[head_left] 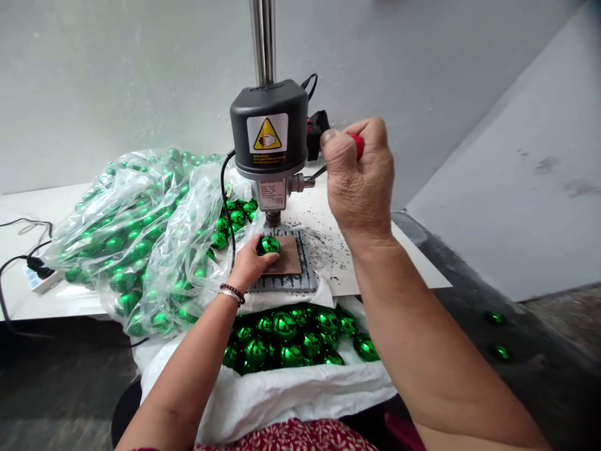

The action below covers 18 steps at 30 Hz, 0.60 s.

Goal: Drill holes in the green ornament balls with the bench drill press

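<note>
My left hand (252, 261) grips a shiny green ball (270, 245) on a brown board (288, 255), right under the bit of a drill press (270, 128). The board lies on the grey slotted base (307, 279) of the machine. Raised at the right of the machine, my right hand (359, 175) is closed round a lever with a red knob (359, 146). Most of the lever is hidden by the fingers. Beads or bracelets circle my left wrist.
Clear plastic bags of green balls (136, 232) cover the table's left side. A white cloth (300, 391) below the table edge holds more balls. Dark shavings surround the base. Cables and a power strip (42, 277) lie far left. Two balls (495, 318) rest on the floor at right.
</note>
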Each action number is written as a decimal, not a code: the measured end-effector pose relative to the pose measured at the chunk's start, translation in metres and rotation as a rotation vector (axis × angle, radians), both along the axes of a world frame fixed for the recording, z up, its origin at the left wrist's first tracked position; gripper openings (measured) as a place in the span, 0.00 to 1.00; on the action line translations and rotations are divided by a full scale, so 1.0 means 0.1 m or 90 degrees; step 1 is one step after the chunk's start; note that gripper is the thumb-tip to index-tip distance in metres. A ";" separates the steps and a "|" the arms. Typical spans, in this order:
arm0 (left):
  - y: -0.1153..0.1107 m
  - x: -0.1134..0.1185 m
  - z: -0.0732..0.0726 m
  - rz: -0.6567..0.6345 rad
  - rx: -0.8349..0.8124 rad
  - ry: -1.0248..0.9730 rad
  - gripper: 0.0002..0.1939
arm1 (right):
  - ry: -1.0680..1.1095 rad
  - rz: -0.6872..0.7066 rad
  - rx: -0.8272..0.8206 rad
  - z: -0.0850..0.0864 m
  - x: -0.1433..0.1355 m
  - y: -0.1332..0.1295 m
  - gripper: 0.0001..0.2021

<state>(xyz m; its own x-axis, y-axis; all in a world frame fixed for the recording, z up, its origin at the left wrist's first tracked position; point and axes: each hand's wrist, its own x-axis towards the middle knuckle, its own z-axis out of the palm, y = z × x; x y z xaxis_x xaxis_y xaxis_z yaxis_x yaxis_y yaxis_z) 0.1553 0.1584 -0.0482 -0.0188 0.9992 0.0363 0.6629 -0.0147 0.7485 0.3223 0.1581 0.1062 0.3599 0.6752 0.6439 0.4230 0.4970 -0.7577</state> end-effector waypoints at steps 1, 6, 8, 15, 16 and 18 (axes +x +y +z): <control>0.01 0.01 -0.01 -0.011 0.008 0.010 0.30 | 0.002 0.000 0.007 0.00 0.00 0.00 0.14; 0.02 0.02 -0.07 -0.070 0.062 0.053 0.31 | 0.000 0.003 0.032 -0.04 0.00 0.02 0.13; 0.02 0.01 -0.08 -0.087 0.066 0.036 0.30 | -0.006 0.003 0.045 -0.06 0.01 0.03 0.13; -0.05 0.05 -0.10 -0.062 0.057 -0.019 0.27 | -0.015 -0.008 0.060 -0.09 0.02 0.06 0.11; -0.05 0.06 -0.10 -0.055 0.056 -0.025 0.27 | -0.015 -0.010 0.061 -0.09 0.02 0.06 0.11; -0.06 0.08 -0.10 -0.045 0.056 -0.034 0.27 | -0.016 -0.015 0.066 -0.10 0.03 0.06 0.11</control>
